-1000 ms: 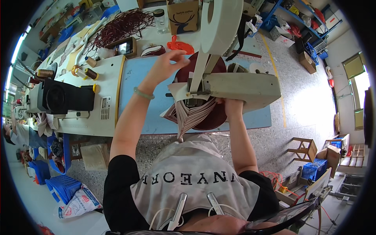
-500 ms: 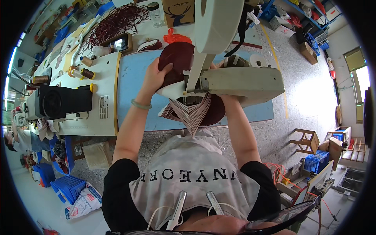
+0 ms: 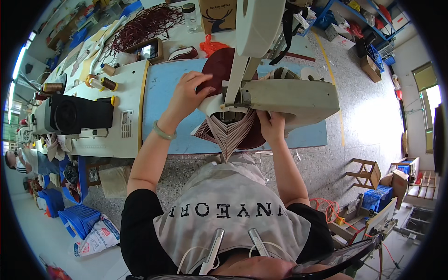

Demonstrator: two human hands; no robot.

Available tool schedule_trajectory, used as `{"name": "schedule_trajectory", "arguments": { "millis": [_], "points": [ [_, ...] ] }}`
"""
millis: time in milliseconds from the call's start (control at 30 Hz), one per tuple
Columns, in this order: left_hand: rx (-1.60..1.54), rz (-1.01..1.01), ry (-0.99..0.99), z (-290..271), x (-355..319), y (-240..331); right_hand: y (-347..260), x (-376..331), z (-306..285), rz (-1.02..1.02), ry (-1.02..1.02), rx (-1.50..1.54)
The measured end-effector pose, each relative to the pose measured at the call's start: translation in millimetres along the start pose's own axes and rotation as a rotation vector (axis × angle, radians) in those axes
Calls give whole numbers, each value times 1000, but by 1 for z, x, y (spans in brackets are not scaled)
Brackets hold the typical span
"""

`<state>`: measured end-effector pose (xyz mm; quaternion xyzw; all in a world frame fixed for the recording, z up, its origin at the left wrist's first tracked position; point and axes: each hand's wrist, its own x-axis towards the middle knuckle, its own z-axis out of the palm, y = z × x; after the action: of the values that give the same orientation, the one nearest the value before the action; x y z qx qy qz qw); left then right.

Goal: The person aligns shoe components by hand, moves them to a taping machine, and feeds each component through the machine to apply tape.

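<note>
My left hand (image 3: 189, 95) rests with bent fingers on a dark red rounded leather piece (image 3: 219, 65) lying on the blue table mat (image 3: 158, 88), just left of the sewing machine arm (image 3: 289, 95). My right hand (image 3: 273, 126) is under the machine arm, gripping the right edge of a fanned stack of dark red and pale pieces (image 3: 231, 133) that hangs over the table's near edge. A large white tape roll (image 3: 259, 23) stands over the machine, and its strip runs down to the needle area. A green bracelet is on my left wrist.
A black motor box (image 3: 77, 114) sits on the white bench at left, with thread spools (image 3: 105, 83) and a heap of dark red cords (image 3: 149, 23) behind it. Blue crates (image 3: 81, 219) stand on the floor at left, a wooden stool (image 3: 364, 170) at right.
My left hand drew back from farther up the table, bringing the dark red piece beside the machine arm. My right hand stayed under the machine on the stack.
</note>
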<state>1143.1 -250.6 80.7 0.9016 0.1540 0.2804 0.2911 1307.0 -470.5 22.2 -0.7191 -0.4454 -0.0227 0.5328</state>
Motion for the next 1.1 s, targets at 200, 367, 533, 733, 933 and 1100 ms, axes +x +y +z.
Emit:
{"name": "schedule_trajectory", "arguments": {
  "millis": [200,367,533,733,933,1100],
  "points": [
    [115,-26,53,-1,15,12,-11,5,-3,-22,0,5],
    [159,75,158,-13,29,37,-21,-7,-7,-169,96,-29],
    [41,241,474,-25,54,30,-38,-1,-4,-419,-53,-38],
    [277,283,594,-23,7,37,-41,11,-11,-324,-180,-118],
    [-70,314,75,17,-69,49,-46,19,-20,-102,-448,-90],
    [-190,36,91,40,-82,46,-44,22,-18,149,-627,16]
  ]
}}
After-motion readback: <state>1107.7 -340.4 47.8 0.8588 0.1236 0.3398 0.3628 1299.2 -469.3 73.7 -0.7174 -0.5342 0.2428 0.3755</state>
